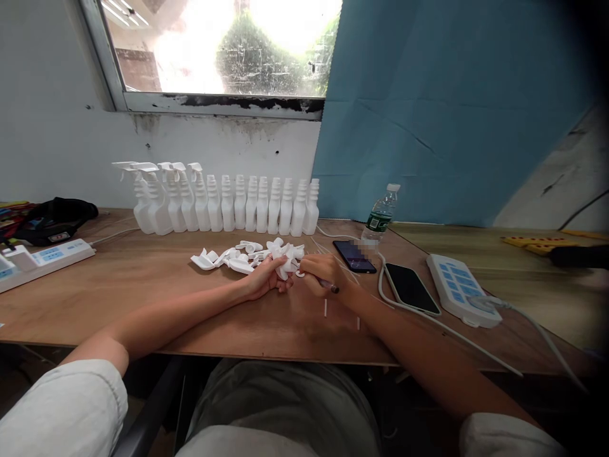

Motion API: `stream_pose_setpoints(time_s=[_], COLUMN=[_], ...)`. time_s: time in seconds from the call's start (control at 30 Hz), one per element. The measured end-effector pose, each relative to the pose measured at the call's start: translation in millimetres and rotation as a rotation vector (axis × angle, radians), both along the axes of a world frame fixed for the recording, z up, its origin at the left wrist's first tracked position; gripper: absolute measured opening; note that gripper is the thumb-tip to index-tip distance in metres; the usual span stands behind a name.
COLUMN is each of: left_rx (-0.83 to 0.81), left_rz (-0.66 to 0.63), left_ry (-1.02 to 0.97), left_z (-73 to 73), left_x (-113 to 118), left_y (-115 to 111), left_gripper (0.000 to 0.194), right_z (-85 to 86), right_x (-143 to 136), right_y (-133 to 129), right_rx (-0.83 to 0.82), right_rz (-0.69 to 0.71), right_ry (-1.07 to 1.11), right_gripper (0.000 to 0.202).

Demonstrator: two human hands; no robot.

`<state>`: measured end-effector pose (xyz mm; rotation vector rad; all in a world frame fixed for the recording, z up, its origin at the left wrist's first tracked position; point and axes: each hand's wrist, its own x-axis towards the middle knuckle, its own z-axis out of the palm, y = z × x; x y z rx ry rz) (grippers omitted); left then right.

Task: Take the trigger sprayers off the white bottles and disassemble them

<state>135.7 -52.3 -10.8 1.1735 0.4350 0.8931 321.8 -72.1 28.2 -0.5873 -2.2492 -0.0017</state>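
Note:
My left hand (265,279) is closed around a white trigger spray head (284,268), held just above the table. My right hand (322,274) grips a slim, dark, pen-like tool (330,286); its tip points at the spray head, and I cannot tell exactly what it touches. A small white ring (299,274) shows between the hands. Beside and behind my left hand lies a loose pile of white spray heads (233,260). Short white tube pieces (325,308) rest on the table near my right wrist.
Several white bottles (240,209) line the back, the leftmost ones topped with spray heads. To the right are a water bottle (380,212), two phones (412,289), a power strip (460,289) and cables. Another power strip (52,257) and a black cap (57,219) lie left.

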Motion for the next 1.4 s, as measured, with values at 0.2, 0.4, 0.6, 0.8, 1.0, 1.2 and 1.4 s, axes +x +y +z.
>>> stream_pose_setpoints(time_s=[0.2,0.4,0.6,0.8,1.0,1.2,1.4], left_rx=[-0.038,-0.047,-0.043,-0.109,-0.203,-0.208,-0.194], left_rz=[-0.088,-0.119,-0.146,-0.236,-0.202,-0.169,-0.136], left_ry=[0.104,0.186,0.172,0.053,-0.095,-0.087,-0.089], left_z=[2.7,4.9,-1.8,-2.0,4.5,5.7,3.7], left_x=[-2,-2,-5,-11,-14,-13,-12], left_y=[-1,-3,4,12,11,9,11], left_gripper=[0.023,0.019,0.027,0.031,0.027,0.028,0.030], right_z=[7.1,4.0,4.7,-10.3,-8.3,-0.1,-4.8], right_x=[4,3,-3,-12,-15,-11,-13], right_y=[-4,-2,-9,1,-1,-5,0], right_rx=[-0.368,-0.597,-0.719,-0.780,-0.398,-0.412,-0.689], right_rz=[0.064,0.099,0.084,0.264,0.219,0.118,0.062], right_ry=[0.269,0.420,0.513,0.532,0.316,0.370,0.645], right_gripper=[0.021,0.021,0.020,0.017,0.021,0.039,0.043])
